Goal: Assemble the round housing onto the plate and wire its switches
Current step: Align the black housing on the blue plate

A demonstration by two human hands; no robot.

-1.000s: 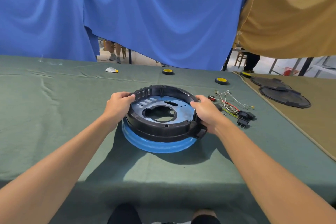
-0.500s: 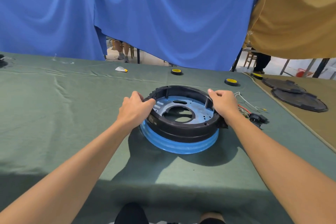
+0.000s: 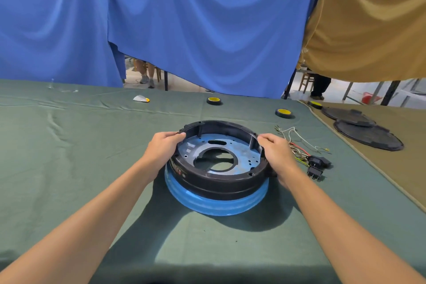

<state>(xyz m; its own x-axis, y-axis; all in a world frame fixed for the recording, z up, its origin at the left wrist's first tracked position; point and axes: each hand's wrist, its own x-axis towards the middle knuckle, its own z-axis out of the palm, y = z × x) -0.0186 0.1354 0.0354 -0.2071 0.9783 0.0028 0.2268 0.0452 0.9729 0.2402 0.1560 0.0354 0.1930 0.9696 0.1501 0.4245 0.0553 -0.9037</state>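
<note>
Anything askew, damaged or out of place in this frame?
Nothing damaged or spilled. The black housing looks level on the blue plate, left hand and right hand gripping its rim. The wires and switches lie tangled to its right, not yet fitted.

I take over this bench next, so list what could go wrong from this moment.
1. The left hand and the right hand grip the black housing by its rim on the blue plate; if it seats turned or off-centre, the holes may not line up.
2. The wires and switches lie loose beside the right hand; a turn could snag them or trap them under the housing.
</note>
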